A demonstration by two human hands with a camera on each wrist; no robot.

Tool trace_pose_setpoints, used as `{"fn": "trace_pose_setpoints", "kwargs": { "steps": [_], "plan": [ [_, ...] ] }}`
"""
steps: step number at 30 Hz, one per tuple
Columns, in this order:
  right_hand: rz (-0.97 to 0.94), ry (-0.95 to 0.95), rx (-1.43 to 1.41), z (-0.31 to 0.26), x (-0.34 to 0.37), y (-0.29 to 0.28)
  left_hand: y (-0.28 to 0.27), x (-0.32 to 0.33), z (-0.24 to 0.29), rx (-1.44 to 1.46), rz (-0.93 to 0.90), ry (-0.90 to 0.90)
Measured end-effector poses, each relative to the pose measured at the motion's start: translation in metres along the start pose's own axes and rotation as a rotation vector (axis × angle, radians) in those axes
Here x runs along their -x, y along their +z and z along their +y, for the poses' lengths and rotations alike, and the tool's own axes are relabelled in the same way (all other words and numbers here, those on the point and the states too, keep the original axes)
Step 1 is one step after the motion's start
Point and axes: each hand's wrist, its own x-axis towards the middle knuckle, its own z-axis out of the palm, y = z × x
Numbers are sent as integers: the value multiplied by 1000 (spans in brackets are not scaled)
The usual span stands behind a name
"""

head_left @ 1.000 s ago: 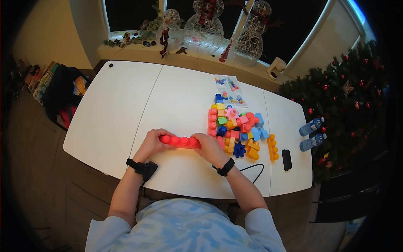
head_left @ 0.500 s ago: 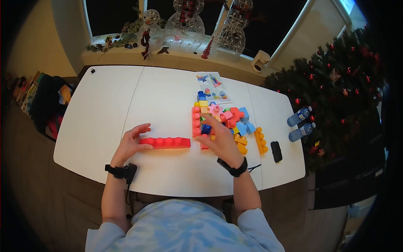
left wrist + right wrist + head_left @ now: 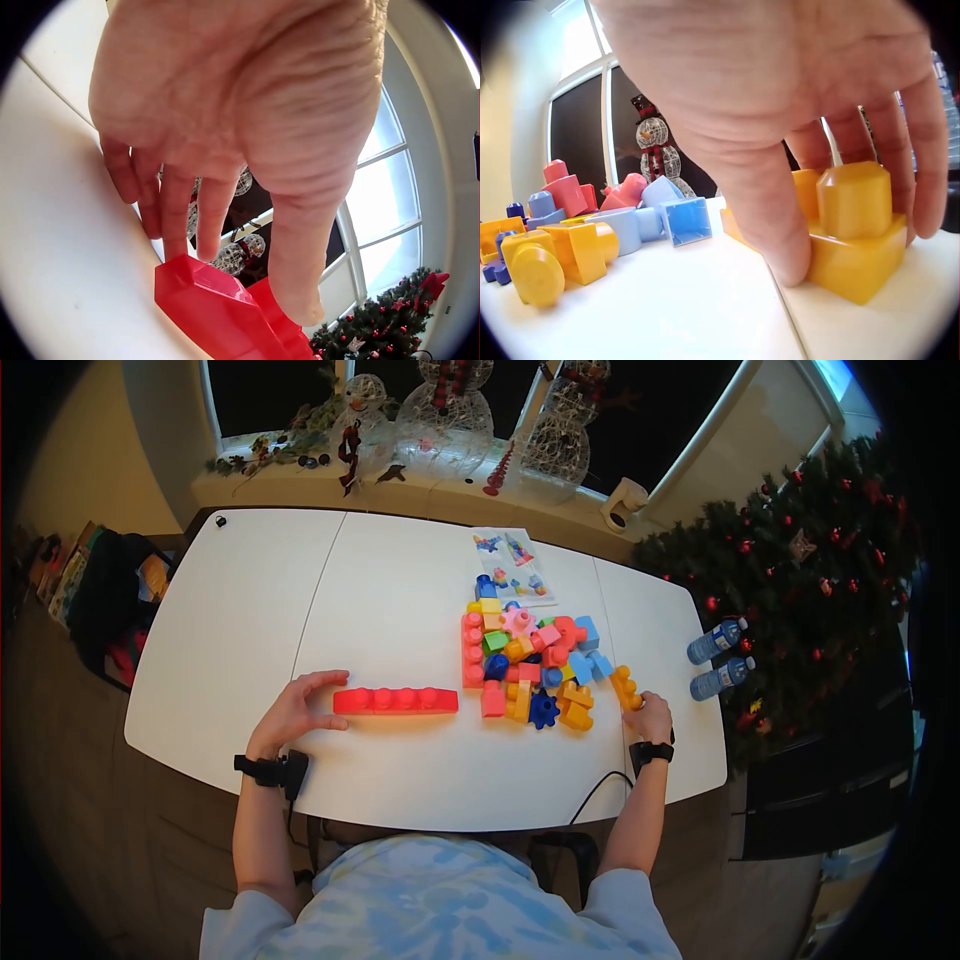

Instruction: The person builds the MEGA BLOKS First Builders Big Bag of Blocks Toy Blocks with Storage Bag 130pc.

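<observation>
A long red building block (image 3: 395, 702) with a row of studs lies on the white table in front of the person. Around its left end the left hand (image 3: 292, 712) is spread, thumb and fingers apart; in the left wrist view the thumb overlaps the red block (image 3: 217, 307). Over at the right, the right hand (image 3: 652, 719) grips the near end of a long yellow-orange block (image 3: 623, 686). The right wrist view has the thumb against one side of that block (image 3: 859, 251) and the fingers along its other side.
A pile of mixed building blocks (image 3: 520, 660) sits between the hands. Behind it lies a printed picture sheet (image 3: 530, 582). Two water bottles (image 3: 718, 641) lie at the table's right edge. A black cable (image 3: 592, 792) crosses the front edge near the right forearm.
Both hands held the red block, then let it go onto the table. The right hand has moved right, past the pile, to the yellow-orange block. The left hand stays by the red block.
</observation>
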Motion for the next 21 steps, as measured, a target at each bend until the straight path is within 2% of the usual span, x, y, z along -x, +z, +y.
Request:
{"fn": "trace_pose_setpoints", "kwargs": {
  "steps": [10,12,14,16,18,19,21],
  "plan": [
    [1,46,102,-65,15,-30,3,2,5,28,10,-21],
    [209,-86,-55,-110,31,-49,4,1,4,2,22,6],
    [316,-415,-368,-164,55,-55,5,0,2,3,27,-2],
    [210,-681,-536,-221,84,-55,7,-2,4,6,29,-8],
    [136,-854,-516,-258,94,-34,8,-1,5,-4,50,-11],
    [133,-861,-522,-271,99,-24,9,-1,5,-9,57,-15],
    [220,-721,-133,-292,106,-5,11,1,4,47,67,-13]
  ]
}}
